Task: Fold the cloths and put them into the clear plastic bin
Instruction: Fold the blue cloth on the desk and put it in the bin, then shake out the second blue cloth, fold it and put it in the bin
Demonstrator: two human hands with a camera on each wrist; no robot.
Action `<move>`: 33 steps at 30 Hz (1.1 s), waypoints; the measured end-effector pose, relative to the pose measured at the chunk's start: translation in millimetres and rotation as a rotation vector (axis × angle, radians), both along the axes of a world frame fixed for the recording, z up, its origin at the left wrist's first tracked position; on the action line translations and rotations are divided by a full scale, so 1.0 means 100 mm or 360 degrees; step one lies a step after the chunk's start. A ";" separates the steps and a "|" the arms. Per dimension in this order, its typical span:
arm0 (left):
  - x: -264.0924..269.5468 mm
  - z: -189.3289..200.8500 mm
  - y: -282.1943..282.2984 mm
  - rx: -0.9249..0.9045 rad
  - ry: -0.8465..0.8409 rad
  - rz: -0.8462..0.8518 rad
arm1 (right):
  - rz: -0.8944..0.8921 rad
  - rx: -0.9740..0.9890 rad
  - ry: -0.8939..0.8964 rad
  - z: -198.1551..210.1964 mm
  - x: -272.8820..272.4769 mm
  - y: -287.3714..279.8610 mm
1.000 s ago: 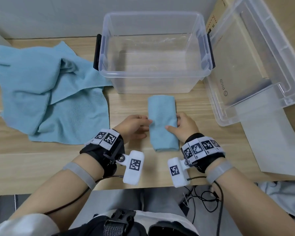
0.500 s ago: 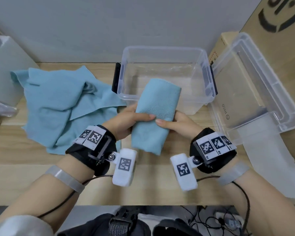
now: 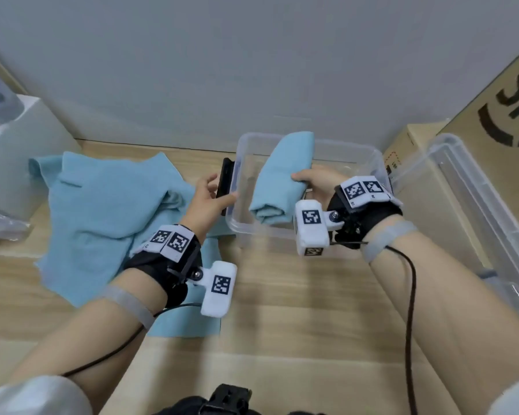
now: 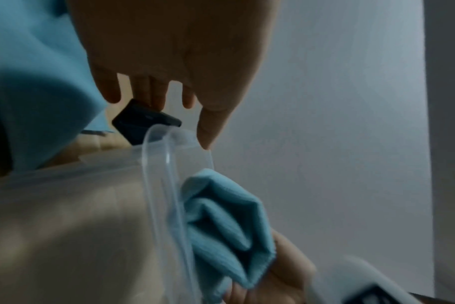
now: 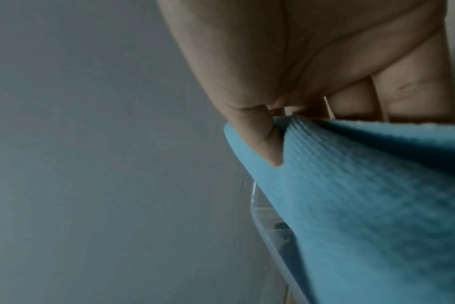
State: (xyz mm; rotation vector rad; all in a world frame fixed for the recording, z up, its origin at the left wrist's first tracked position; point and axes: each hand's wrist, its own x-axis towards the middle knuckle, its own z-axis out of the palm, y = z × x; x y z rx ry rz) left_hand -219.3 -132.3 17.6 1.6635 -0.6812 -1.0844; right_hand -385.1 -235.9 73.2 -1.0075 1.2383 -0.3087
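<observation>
My right hand (image 3: 309, 181) grips a folded light-blue cloth (image 3: 282, 178) and holds it over the open clear plastic bin (image 3: 360, 151), its near end dipping inside. In the right wrist view the thumb (image 5: 268, 142) presses into the folded cloth (image 5: 364, 195). My left hand (image 3: 210, 193) is open, with nothing in it, at the bin's left wall beside the black handle (image 3: 224, 181); the left wrist view shows its fingers (image 4: 210, 123) spread above the bin's rim (image 4: 166, 164) and the folded cloth (image 4: 226, 224). An unfolded blue cloth (image 3: 102, 211) lies crumpled on the table to the left.
The wooden table (image 3: 297, 310) runs to a grey wall behind. The bin's clear lid (image 3: 474, 223) leans on a cardboard box (image 3: 498, 121) at the right. A white box (image 3: 15, 151) stands at the far left. Cables trail from both wrist cameras.
Both hands lifted the folded cloth off the table toward the bin. The left hand has let go and moved left to the bin's side; the right hand alone now carries the cloth over the bin.
</observation>
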 end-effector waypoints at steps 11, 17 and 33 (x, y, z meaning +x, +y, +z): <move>-0.22 -0.37 -0.35 0.0149 0.0307 0.0294 | 0.0859 -0.0051 0.1010 -1.09 0.51 -0.84; -0.29 -0.32 -0.47 0.0091 0.0302 0.0318 | 0.1128 -0.0129 0.1260 -1.32 0.47 -1.09; 0.86 -0.35 0.64 0.0254 -0.0340 -0.0570 | 0.0616 -0.1151 0.0225 -0.09 1.01 0.22</move>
